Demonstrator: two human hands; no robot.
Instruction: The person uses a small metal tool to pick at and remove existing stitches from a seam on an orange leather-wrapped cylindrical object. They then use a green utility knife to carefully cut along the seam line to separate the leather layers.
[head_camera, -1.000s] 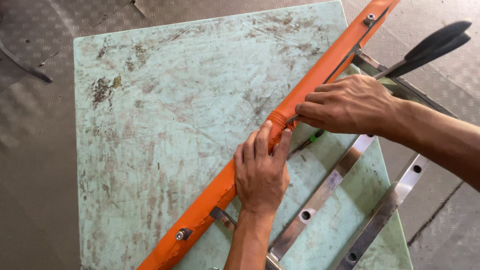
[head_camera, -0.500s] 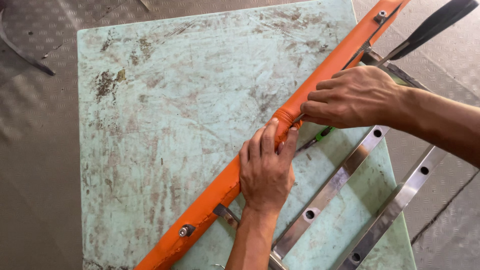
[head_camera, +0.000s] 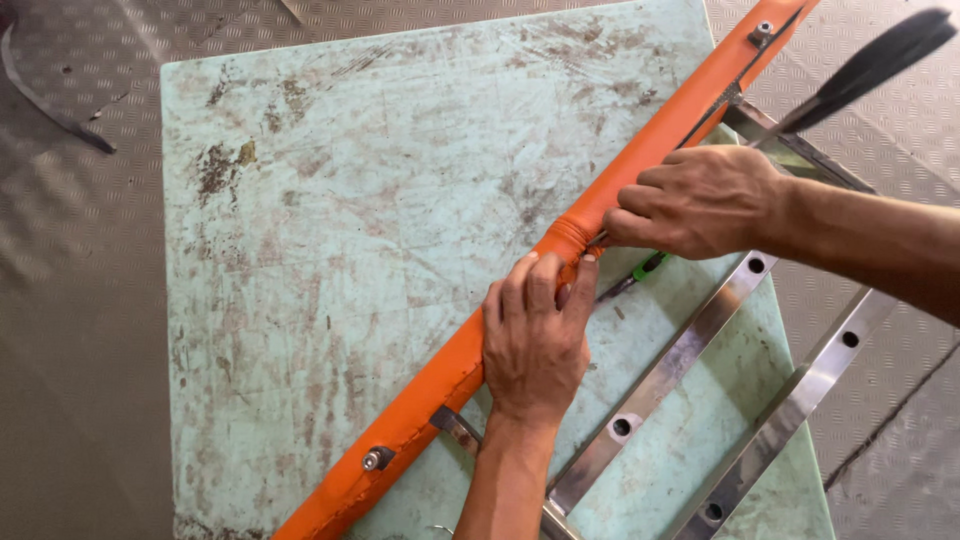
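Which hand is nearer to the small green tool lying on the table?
Right. The right hand is directly above the green tool, nearly touching it. The left hand grips the orange bar farther to its lower left.

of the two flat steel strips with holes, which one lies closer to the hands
The upper-left steel strip, the one running just under the right hand and beside the left hand. The other strip lies parallel, farther out toward the table's right edge.
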